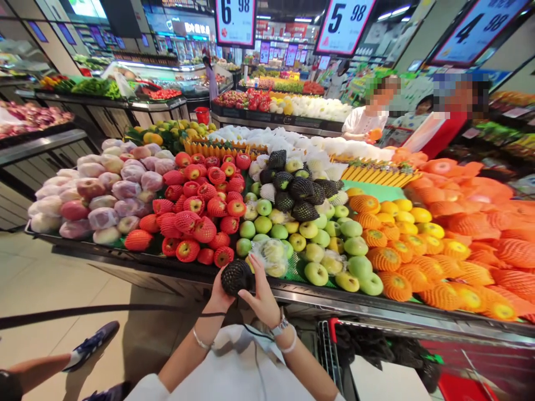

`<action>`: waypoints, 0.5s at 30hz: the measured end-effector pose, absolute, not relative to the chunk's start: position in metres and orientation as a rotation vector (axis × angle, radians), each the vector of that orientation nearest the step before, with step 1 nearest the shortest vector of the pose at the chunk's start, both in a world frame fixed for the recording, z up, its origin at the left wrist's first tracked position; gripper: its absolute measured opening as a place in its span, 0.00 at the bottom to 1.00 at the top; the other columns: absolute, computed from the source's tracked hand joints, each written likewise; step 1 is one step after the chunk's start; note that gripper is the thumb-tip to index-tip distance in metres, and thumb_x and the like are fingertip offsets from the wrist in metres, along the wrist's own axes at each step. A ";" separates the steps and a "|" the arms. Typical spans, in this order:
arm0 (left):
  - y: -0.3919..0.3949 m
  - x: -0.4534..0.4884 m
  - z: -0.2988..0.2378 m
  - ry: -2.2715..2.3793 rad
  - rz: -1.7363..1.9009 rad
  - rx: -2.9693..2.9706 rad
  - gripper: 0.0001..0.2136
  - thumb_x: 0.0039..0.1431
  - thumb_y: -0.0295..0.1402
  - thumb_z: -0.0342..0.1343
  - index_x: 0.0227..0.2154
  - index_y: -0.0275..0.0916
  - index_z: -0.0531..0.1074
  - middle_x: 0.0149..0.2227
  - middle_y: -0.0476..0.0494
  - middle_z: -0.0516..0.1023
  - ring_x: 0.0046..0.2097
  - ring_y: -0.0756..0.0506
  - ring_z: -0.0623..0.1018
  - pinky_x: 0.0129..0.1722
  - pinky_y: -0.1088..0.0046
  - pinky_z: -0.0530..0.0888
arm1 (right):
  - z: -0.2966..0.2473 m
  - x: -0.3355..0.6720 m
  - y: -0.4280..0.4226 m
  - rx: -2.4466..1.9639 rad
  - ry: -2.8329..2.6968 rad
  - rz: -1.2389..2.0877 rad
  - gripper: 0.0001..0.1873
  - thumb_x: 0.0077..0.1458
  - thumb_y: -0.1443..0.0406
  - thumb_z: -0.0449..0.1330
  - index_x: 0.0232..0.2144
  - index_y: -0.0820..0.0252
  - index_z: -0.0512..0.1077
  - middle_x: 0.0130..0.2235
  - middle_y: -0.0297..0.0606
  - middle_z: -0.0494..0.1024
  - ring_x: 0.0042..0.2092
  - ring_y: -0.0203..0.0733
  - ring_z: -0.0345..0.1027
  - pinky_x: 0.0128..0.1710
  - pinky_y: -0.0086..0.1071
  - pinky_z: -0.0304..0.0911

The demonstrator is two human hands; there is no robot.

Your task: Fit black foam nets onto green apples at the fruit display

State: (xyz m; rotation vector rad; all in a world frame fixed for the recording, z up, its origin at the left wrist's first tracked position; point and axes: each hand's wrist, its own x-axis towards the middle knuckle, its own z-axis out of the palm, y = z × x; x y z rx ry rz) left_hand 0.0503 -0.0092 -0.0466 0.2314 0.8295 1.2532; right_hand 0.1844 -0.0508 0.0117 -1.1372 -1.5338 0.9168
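Left hand (221,292): your fingers clamp black-netted fruit (236,278), lower centre
Right hand (266,296): your fingers spread, beside it

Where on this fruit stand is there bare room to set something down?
Bare green matting shows between the bagged fruit and green apples; another green patch lies behind the orange fruit, before the yellow fence. Red-netted apples sit packed.
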 end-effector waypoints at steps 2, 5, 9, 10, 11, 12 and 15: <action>-0.004 0.060 -0.037 0.876 1.270 0.213 0.06 0.50 0.31 0.56 0.30 0.39 0.77 0.32 0.47 0.81 0.35 0.46 0.79 0.41 0.69 0.75 | 0.008 0.191 -0.051 -1.110 -1.501 1.054 0.46 0.49 0.55 0.64 0.64 0.54 0.47 0.65 0.44 0.52 0.66 0.49 0.44 0.65 0.48 0.41; 0.001 0.080 -0.022 0.940 1.291 0.285 0.07 0.50 0.31 0.56 0.30 0.36 0.76 0.33 0.45 0.81 0.36 0.46 0.78 0.42 0.70 0.73 | 0.003 0.197 -0.051 -1.140 -1.371 1.096 0.46 0.44 0.59 0.68 0.62 0.55 0.51 0.63 0.44 0.57 0.64 0.49 0.49 0.65 0.47 0.42; 0.006 0.105 0.007 0.865 1.292 0.381 0.12 0.52 0.38 0.56 0.33 0.34 0.76 0.36 0.42 0.80 0.42 0.43 0.78 0.48 0.66 0.71 | 0.001 0.213 -0.048 -1.160 -1.085 1.083 0.37 0.43 0.62 0.68 0.55 0.55 0.61 0.55 0.41 0.68 0.58 0.48 0.60 0.62 0.45 0.50; 0.008 0.108 0.016 0.788 1.293 0.386 0.15 0.53 0.41 0.55 0.36 0.34 0.75 0.39 0.40 0.80 0.45 0.42 0.77 0.50 0.64 0.69 | 0.002 0.223 -0.046 -1.148 -1.010 1.079 0.35 0.43 0.61 0.67 0.54 0.56 0.62 0.54 0.41 0.70 0.56 0.47 0.62 0.61 0.45 0.52; 0.011 0.110 0.024 0.706 1.307 0.388 0.17 0.54 0.43 0.54 0.38 0.35 0.75 0.42 0.39 0.79 0.49 0.42 0.76 0.53 0.63 0.68 | 0.004 0.235 -0.042 -1.138 -0.936 1.061 0.33 0.43 0.61 0.66 0.53 0.56 0.63 0.53 0.41 0.70 0.54 0.47 0.64 0.59 0.44 0.54; 0.014 0.110 0.031 0.636 1.335 0.389 0.18 0.55 0.45 0.53 0.40 0.35 0.74 0.45 0.37 0.78 0.51 0.41 0.74 0.55 0.62 0.66 | 0.007 0.250 -0.036 -1.136 -0.862 1.019 0.32 0.44 0.60 0.66 0.52 0.56 0.63 0.52 0.40 0.71 0.53 0.47 0.64 0.58 0.44 0.56; 0.026 0.097 0.038 0.564 1.449 0.422 0.18 0.54 0.43 0.53 0.40 0.34 0.74 0.45 0.36 0.78 0.52 0.41 0.74 0.58 0.61 0.63 | 0.027 0.311 0.003 -1.207 -0.707 0.723 0.33 0.44 0.59 0.64 0.53 0.55 0.61 0.53 0.39 0.69 0.52 0.45 0.64 0.57 0.42 0.57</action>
